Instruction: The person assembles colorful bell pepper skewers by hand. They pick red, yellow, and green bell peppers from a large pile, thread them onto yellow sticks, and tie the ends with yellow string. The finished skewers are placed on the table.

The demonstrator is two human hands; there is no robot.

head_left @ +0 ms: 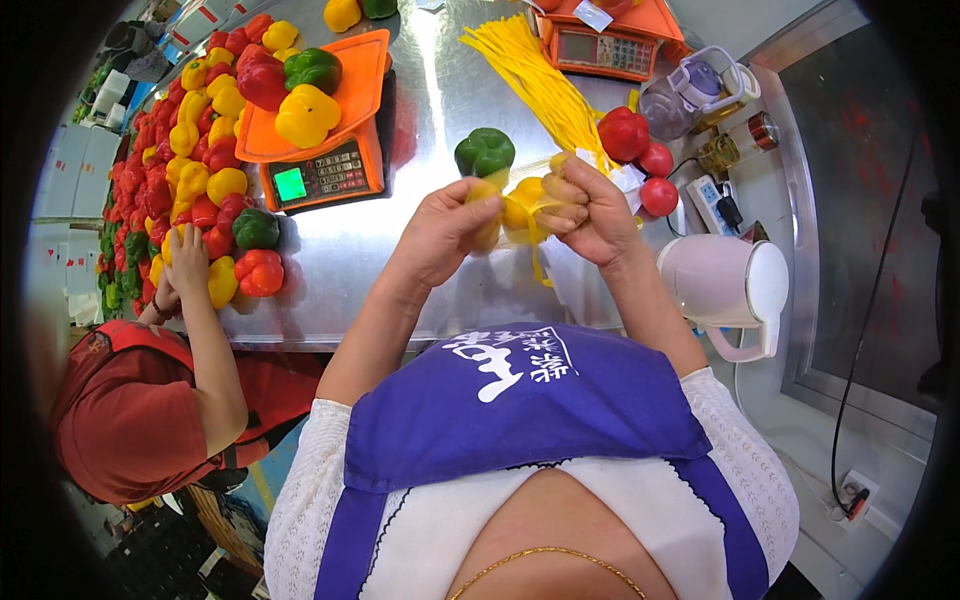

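My left hand (443,225) and my right hand (590,208) meet over the steel counter (420,290) and both grip a yellow bell pepper in a yellow net bag (522,213). A strand of the net hangs down below my hands. A green bell pepper (485,152) lies just beyond my left hand. A bundle of yellow net bags (535,80) stretches away behind my right hand. Three red bell peppers (640,155) lie to its right.
An orange scale (320,170) carries red, green and yellow peppers at the left. A heap of peppers (200,170) lines the left edge, where another person's hand (187,262) reaches. A second scale (600,45), a plastic jug (695,95) and a white kettle (730,285) stand at the right.
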